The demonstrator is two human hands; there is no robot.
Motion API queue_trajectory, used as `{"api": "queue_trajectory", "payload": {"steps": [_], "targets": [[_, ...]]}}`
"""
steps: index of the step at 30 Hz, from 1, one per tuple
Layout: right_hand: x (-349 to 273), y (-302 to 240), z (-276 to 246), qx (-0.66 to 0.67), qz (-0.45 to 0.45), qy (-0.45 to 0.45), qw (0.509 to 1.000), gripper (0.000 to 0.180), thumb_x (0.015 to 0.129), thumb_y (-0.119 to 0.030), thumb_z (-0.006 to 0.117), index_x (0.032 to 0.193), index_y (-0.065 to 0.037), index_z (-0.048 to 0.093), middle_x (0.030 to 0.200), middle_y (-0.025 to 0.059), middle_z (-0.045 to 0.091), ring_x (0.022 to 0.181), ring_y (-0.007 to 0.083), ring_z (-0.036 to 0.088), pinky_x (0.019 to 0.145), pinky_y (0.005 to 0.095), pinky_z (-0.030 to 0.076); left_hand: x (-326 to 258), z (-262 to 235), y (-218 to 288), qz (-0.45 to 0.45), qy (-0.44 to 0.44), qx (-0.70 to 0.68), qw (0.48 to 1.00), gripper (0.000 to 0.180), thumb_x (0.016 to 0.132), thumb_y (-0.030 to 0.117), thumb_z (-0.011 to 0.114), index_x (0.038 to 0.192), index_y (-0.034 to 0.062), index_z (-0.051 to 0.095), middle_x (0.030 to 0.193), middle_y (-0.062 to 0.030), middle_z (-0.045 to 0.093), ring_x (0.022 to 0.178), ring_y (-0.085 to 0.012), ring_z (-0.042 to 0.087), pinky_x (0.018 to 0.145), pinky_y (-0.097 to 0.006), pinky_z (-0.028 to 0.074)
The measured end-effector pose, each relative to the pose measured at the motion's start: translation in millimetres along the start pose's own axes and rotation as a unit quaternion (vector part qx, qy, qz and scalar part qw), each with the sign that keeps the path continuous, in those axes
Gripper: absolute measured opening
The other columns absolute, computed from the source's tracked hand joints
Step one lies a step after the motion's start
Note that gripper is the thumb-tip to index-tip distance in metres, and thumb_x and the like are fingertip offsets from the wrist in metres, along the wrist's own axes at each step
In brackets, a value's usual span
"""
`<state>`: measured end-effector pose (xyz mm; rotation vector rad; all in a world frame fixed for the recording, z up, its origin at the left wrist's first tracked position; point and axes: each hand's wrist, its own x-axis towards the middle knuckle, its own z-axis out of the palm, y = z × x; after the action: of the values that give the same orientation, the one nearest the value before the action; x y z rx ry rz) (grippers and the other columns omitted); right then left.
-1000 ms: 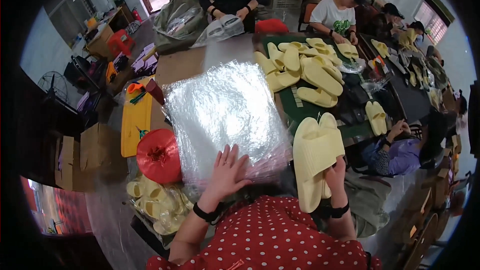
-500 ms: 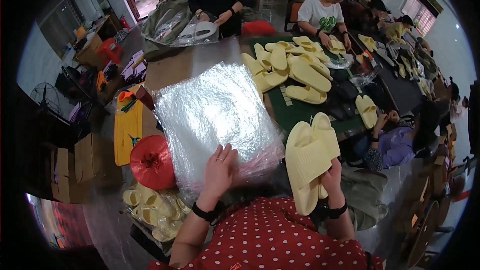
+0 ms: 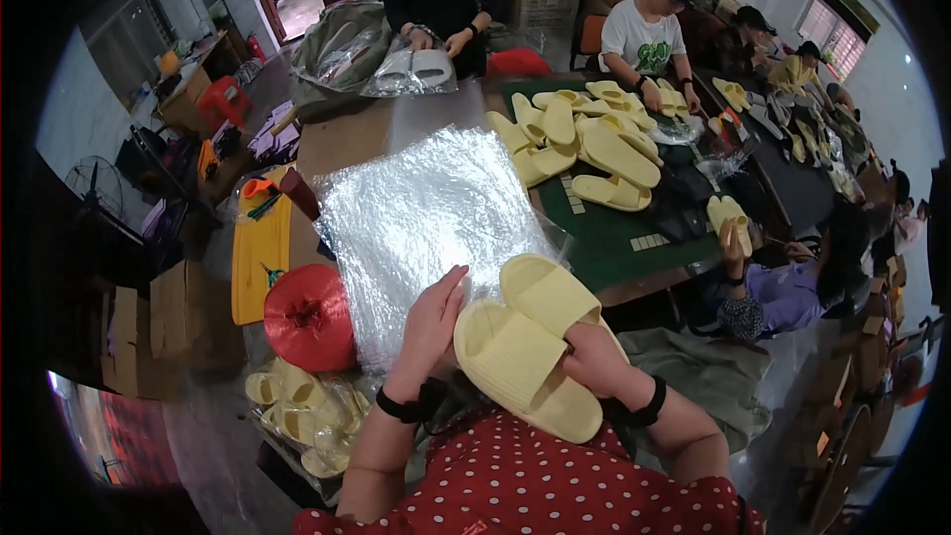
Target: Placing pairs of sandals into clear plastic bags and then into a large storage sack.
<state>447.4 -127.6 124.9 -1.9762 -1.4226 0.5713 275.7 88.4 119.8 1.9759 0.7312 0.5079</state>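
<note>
Change: the pair of yellow slippers (image 3: 530,342) now lies lower and flatter, tilted across the front of the person, where half a second ago it stood more upright off to the right; the left hand (image 3: 431,322) has slid to the near edge of the clear plastic bags (image 3: 426,213) and now meets the slippers' toe end
Left hand: fingers together and nearly straight, resting on the bag edge, its fingertips touching the slipper nearest it; it grips nothing that I can see
Right hand: (image 3: 594,362) closed around the slippers from beneath; thumb on top, fingers hidden under the soles
Hidden: the heel ends of the slippers sit behind the right hand and wrist; whether the left fingers pinch a bag layer is hard to tell
Slippers: pale yellow, thick-soled, wide strap, stacked side by side
Beside the left hand: a red spool of string (image 3: 309,317) just outward; bagged yellow slippers (image 3: 297,411) below it
</note>
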Motion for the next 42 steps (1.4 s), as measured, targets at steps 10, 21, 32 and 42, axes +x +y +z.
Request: {"api": "queue_trajectory", "payload": {"steps": [10,21,32,42], "targets": [[30,-24,4,-0.104,-0.009,0.014,0.994,0.021,0.079,-0.022,0.062,0.080,-0.001,0.057,0.079,0.0198,0.062,0.077,0.0389,0.061,0.069,0.0487,0.049,-7,2,29,0.179,-0.046,0.165,0.969,0.038,0.096,0.019,0.047,0.130,0.0043,0.056,0.141,-0.0169,0.049,0.135,-0.0418,0.037,0.114,-0.049,0.026],[172,-24,71,0.018,-0.037,0.106,0.994,0.027,0.086,-0.028,0.061,0.087,-0.002,0.058,0.081,0.0211,0.062,0.078,0.0390,0.062,0.069,0.0462,0.049,-24,-1,45,0.240,-0.108,0.138,0.955,0.043,0.095,0.015,0.046,0.138,0.0094,0.050,0.147,-0.0096,0.044,0.141,-0.0349,0.030,0.117,-0.053,0.017],[112,-55,55,0.059,-0.158,0.028,0.985,0.048,0.086,-0.029,0.069,0.126,-0.006,0.057,0.106,0.0185,0.058,0.092,0.0347,0.060,0.082,0.0415,0.050,-68,-36,5,0.047,0.162,0.263,0.950,0.072,0.077,0.014,0.072,0.142,0.0097,0.043,0.136,-0.0291,0.044,0.122,-0.0379,0.047,0.101,-0.046,0.040],[74,20,-45,-0.095,-0.178,0.194,0.960,0.032,0.080,-0.001,0.063,0.111,-0.010,0.065,0.115,0.0082,0.063,0.089,0.0250,0.061,0.069,0.0346,0.052,-88,-35,-40,-0.104,0.195,-0.027,0.975,0.054,0.088,0.003,0.058,0.141,0.0099,0.048,0.067,-0.0022,0.055,0.056,-0.0085,0.051,0.057,-0.025,0.046]]}}
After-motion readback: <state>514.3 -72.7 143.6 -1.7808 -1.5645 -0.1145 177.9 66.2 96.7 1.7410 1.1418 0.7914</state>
